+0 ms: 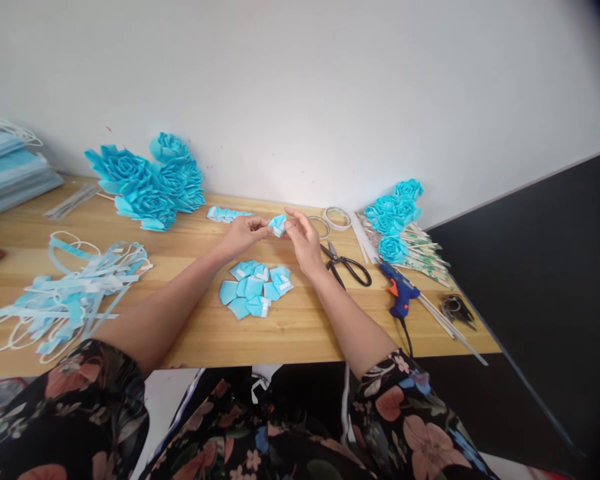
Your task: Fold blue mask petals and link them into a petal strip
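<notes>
A small light-blue folded piece [278, 225] is held above the wooden table [305, 327]. My left hand [243, 235] pinches its left side. Pinching its right side is my right hand [304, 241], with the other fingers spread upward. Just below the hands lies a pile of several blue cut petal pieces [256, 288] with white tape tabs. Another blue strip [225, 214] lies behind my left hand.
Black scissors [347, 265] and tape rolls [336, 217] lie right of my hands. A blue glue gun [400, 293], sticks and small blue roses [394, 213] sit further right. Large blue flowers [147, 181] stand against the wall. Mask scraps and ear loops [65, 293] lie left.
</notes>
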A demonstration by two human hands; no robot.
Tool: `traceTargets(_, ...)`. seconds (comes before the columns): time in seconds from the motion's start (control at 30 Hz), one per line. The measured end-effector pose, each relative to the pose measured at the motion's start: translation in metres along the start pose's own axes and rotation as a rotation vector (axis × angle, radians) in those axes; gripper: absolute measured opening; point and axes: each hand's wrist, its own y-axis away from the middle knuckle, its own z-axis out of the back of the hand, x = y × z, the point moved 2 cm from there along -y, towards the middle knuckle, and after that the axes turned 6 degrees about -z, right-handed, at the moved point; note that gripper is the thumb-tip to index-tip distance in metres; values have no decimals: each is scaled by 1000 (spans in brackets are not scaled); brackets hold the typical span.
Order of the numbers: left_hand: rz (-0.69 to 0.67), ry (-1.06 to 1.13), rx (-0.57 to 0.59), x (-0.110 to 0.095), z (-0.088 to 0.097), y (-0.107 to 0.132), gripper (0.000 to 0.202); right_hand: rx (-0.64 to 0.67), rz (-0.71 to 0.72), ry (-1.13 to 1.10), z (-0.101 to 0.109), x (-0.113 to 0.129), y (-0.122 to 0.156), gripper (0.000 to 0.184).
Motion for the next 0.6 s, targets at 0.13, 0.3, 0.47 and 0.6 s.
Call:
traceTargets(0.13,-35,21,65,1,-5,1,34,40,2,19,-1,1,1,52)
traceTargets(0.3,-45,35,80,-3,-8,3,32,-2,-4,60,1,-1,0,48)
traceTargets(0.47,-34,37,72,-7,-6,2,33,-57,13,55,2,-4,-2,44)
traceTargets(0.6,-32,54,52,-5,-4,1,33,-85,3,88,4,-6,-3,41)
